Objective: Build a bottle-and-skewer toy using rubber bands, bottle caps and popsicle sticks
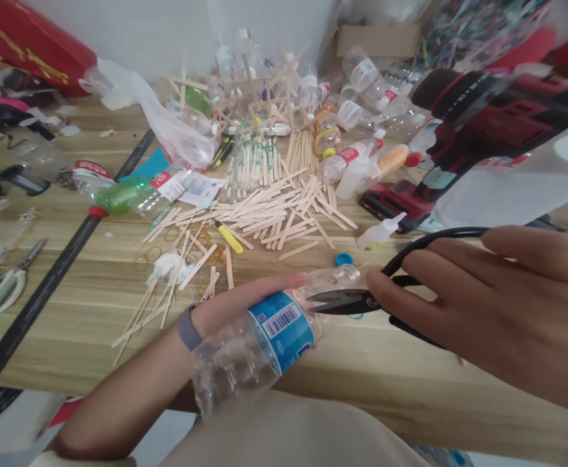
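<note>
My left hand [271, 287] grips a clear plastic bottle [235, 366] with a blue label [284, 327]; most of its fingers are hidden behind the bottle. The bottle lies tilted, its capless neck pointing to the far right. Black-handled scissors [342, 302] are held in my right hand [478, 298], fingers wrapped around the loops. Their blade tips meet the bottle's wall just beyond the label, towards the neck; whether they pierce it I cannot tell. A blue cap [344, 259] rests on the table behind the neck.
Wooden sticks [269, 211] spread across the table's middle, with a yellow utility knife [229, 237] before them. A red and black power drill [439, 149] stands at right, near a small white squeeze bottle [381, 232]. Several bottles pile up behind. White-handled scissors [6, 288] lie far left.
</note>
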`<action>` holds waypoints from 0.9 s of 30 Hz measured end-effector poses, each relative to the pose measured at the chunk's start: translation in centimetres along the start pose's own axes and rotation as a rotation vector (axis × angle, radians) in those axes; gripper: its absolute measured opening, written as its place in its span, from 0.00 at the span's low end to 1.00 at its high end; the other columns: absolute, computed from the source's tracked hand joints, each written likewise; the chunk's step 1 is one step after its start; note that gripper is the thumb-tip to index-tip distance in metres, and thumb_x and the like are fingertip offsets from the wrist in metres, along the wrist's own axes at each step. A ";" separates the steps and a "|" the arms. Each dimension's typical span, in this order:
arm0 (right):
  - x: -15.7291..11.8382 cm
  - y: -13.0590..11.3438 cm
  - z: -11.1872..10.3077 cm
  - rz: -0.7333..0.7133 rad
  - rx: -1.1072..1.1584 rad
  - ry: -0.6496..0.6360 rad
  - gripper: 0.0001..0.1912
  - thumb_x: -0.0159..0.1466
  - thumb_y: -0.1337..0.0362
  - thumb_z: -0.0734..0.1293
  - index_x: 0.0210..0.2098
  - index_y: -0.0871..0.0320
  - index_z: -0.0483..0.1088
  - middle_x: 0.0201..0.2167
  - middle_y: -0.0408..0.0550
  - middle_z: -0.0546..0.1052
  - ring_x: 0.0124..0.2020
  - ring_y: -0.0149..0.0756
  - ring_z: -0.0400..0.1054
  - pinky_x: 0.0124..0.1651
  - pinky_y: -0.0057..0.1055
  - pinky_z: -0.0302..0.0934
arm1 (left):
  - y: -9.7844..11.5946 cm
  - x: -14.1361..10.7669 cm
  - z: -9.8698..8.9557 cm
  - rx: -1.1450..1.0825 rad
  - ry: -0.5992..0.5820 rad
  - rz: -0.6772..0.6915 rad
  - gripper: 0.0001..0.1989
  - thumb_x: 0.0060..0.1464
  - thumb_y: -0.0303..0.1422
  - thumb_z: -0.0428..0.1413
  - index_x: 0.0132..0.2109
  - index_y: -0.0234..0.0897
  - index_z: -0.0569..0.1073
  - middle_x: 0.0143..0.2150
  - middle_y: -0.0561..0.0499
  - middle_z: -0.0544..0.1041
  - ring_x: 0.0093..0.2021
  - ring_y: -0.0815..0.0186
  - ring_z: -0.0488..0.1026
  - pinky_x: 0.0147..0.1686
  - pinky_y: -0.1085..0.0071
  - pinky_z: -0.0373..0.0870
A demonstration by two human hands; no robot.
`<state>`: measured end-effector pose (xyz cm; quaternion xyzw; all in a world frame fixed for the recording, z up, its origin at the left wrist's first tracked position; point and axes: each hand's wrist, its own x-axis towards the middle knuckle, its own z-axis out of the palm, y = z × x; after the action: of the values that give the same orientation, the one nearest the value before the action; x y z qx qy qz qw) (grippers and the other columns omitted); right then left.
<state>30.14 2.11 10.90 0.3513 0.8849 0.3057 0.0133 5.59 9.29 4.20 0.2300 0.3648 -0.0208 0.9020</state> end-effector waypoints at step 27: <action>0.4 -0.5 1.0 -0.029 -0.038 0.115 0.19 0.67 0.75 0.54 0.36 0.52 0.74 0.22 0.45 0.66 0.28 0.41 0.59 0.39 0.37 0.52 | -1.0 0.5 -0.9 -0.111 -0.202 -0.050 0.24 0.58 0.50 0.54 0.42 0.30 0.78 0.33 0.45 0.79 0.33 0.66 0.74 0.33 0.74 0.70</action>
<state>29.82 2.59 9.92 0.3199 0.8833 0.3417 -0.0264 5.16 8.88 2.87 0.1672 0.2783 -0.0458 0.9447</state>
